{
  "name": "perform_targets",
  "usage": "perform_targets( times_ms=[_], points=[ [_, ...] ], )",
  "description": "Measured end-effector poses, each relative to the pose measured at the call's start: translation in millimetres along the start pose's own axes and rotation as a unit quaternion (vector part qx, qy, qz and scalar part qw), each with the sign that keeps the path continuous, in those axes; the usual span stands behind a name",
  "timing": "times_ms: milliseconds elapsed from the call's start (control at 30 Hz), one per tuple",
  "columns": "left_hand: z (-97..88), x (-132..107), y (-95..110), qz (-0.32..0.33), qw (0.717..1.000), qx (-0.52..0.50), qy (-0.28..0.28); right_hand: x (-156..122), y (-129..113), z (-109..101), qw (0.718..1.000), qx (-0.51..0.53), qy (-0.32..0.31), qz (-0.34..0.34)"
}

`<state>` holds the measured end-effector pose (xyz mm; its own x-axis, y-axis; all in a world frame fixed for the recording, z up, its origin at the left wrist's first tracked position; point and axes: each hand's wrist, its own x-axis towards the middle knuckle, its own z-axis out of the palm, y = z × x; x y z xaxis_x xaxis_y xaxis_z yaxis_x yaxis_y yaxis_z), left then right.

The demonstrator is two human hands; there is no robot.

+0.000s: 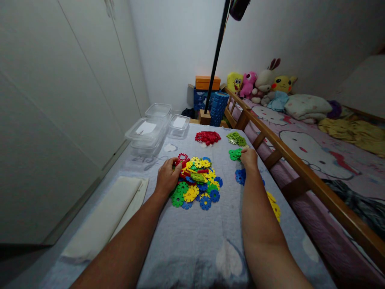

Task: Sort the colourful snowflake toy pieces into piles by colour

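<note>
A mixed heap of flat plastic snowflake pieces (pixel 198 182) in yellow, blue, green and red lies on a pale blue sheet (pixel 192 241). My left hand (pixel 167 176) rests on the heap's left edge, fingers curled on a red piece (pixel 182 159). My right hand (pixel 249 157) reaches to a small pile of dark green pieces (pixel 235 154), fingers closed at its edge. Sorted piles lie around: red (pixel 207 137), light green (pixel 236 139), blue (pixel 240 176) and yellow (pixel 274 205), the last two partly hidden by my right forearm.
Clear plastic tubs with lids (pixel 150 130) stand at the far left. A folded white cloth (pixel 108 212) lies left of the sheet. A wooden bed rail (pixel 300 168) runs along the right, with plush toys (pixel 258 82) beyond. A black pole (pixel 215 60) rises behind the piles.
</note>
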<state>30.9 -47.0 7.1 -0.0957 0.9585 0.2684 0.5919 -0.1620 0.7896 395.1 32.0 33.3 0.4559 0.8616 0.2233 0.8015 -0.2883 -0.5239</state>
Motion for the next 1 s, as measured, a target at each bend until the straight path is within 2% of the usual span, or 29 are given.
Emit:
perform_targets(
  times_ms=[133,267,367,433,500,600,667,733,833,1000],
  points=[
    [-0.5,-1,1,-0.003,1.000,0.001,-0.004,-2,0,-3,0.998,-0.057,0.001,-0.001],
    [-1.1,-1,3,-0.005,1.000,0.002,-0.008,-2,-6,-9,0.997,-0.072,0.001,0.003],
    [-1.1,-1,3,-0.003,1.000,-0.002,-0.005,-6,-27,-15,0.999,-0.041,-0.005,-0.022],
    [-1.1,-1,2,-0.003,1.000,-0.003,-0.001,-14,-49,-20,0.995,-0.008,-0.067,-0.069],
    [-1.2,-1,2,-0.004,1.000,-0.007,0.005,-27,-76,-24,0.971,0.023,-0.183,-0.150],
    [-1.5,0,2,-0.005,1.000,-0.020,0.011,-52,-113,-26,0.898,0.002,-0.361,-0.252],
    [-2.0,0,0,-0.008,0.999,-0.031,0.017,-68,-132,-25,0.860,-0.051,-0.419,-0.286],
    [-2.7,0,-2,-0.013,0.999,-0.041,0.028,-80,-146,-22,0.839,-0.120,-0.436,-0.302],
    [-3.9,0,-4,-0.019,0.998,-0.047,0.045,-93,-157,-17,0.824,-0.221,-0.421,-0.310],
    [-5.1,1,-6,-0.018,0.998,-0.033,0.049,-105,-163,-9,0.799,-0.303,-0.411,-0.317]
  ],
)
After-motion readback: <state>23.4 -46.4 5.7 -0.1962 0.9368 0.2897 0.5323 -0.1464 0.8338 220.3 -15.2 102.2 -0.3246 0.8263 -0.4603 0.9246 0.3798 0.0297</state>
